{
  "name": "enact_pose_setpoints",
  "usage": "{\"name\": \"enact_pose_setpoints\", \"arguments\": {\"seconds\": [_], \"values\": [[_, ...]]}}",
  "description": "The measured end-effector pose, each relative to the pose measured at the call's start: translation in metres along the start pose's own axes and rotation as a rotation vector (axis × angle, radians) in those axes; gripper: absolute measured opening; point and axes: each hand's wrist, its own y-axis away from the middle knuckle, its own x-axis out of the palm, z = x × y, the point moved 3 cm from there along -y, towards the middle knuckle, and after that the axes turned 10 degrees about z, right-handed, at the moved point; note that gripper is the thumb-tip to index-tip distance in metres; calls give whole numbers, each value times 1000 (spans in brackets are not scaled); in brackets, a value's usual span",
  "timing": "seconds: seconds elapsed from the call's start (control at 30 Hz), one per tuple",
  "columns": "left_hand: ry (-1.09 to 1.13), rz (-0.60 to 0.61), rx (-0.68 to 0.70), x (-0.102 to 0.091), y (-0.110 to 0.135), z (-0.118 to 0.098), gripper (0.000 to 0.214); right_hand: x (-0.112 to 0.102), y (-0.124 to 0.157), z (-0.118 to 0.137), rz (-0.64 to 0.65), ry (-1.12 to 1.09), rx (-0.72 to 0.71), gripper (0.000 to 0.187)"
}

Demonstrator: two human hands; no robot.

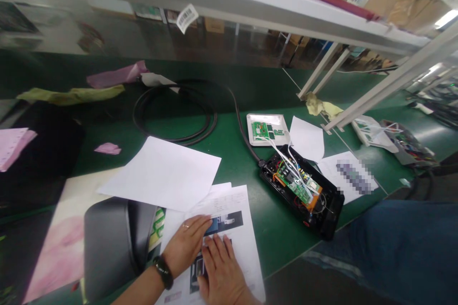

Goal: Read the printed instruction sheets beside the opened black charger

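Observation:
A printed sheet with photos [245, 248] lies in a small stack on the green bench. My left hand [184, 244], with a dark bracelet at its wrist, rests on the sheet with fingers stretched out to the right. Just below it my right hand [223, 274] lies flat on the same page, fingers a little spread. Part of the printing is hidden under both hands. Above them a blank white sheet [170, 169] overlaps the stack. To the right sits an opened black housing [266, 176] with a circuit board [296, 183] inside, wired to a white cover [250, 140].
A coiled black cable [214, 126] runs to the housing. Left of my hands is a dark grey case [105, 248]. A white shelf [250, 5] spans above the bench. At the right edge, a person's blue-clothed leg [404, 243] is close to the bench.

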Motion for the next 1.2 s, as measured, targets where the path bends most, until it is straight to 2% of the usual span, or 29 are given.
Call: {"name": "enact_pose_setpoints", "arguments": {"seconds": [0.1, 0.2, 0.5, 0.73, 1.2], "values": [[-78, 57, -20, 21, 4, 1, 49, 0, -1, -1, 3, -9, 3, 69], [-114, 87, -18, 31, 7, 3, 49, 0, -1, -1, 10, -11, 2, 69], [-62, -8, -66, 8, -1, -7, 44, 8, 0, -1, 9, 0, 0, 69], [-85, 48, -59, 15, 0, -3, 48, 5, -1, -2, 13, -13, -7, 68], [-55, 83, -71, 19, 1, -2, 49, 6, 0, -3, -12, -26, -6, 67]]}}
